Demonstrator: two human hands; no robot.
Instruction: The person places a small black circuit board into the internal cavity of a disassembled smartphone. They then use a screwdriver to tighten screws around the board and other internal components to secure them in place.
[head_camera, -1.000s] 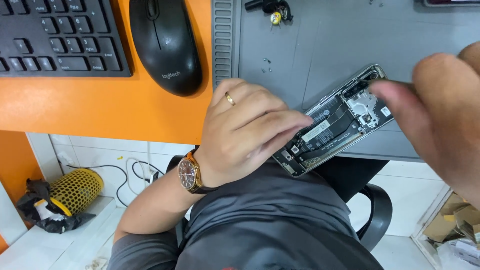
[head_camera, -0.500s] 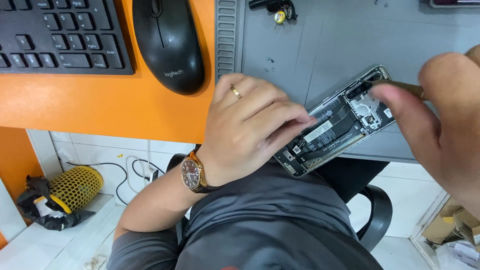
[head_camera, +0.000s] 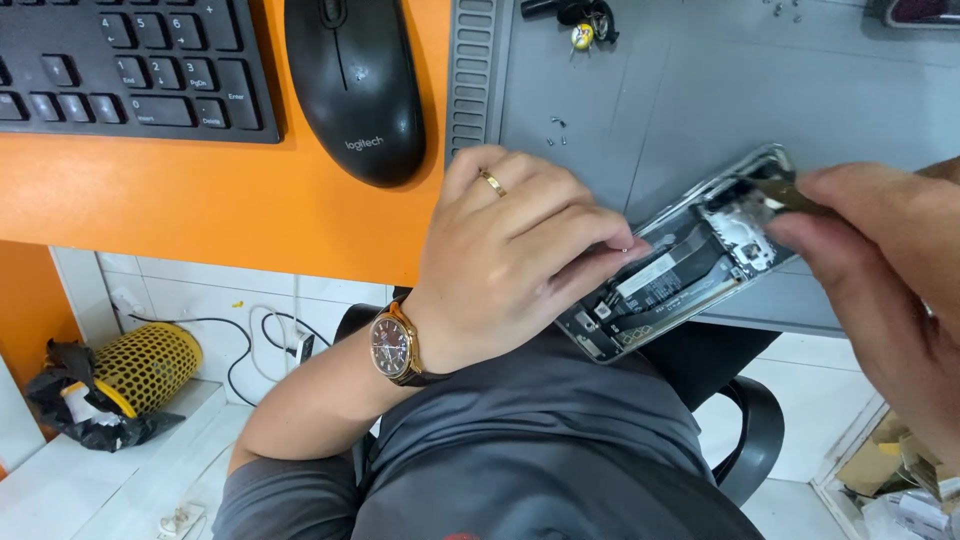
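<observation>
An opened smartphone (head_camera: 690, 262) with its back off lies tilted over the near edge of a grey work mat (head_camera: 700, 90), its circuit boards and battery showing. My left hand (head_camera: 510, 255), with a gold ring and a wristwatch, grips the phone's lower half and steadies it. My right hand (head_camera: 885, 265) pinches a thin dark tool (head_camera: 775, 195) whose tip touches the parts at the phone's upper end.
A black mouse (head_camera: 355, 85) and a black keyboard (head_camera: 130, 65) sit on the orange desk (head_camera: 220, 200). A few tiny screws (head_camera: 557, 130) and a small tool (head_camera: 580, 20) lie on the mat. Below, a yellow mesh bin (head_camera: 140, 365), cables and a chair.
My right hand has drawn slightly down and left toward the phone's upper end. My left hand keeps its hold on the phone.
</observation>
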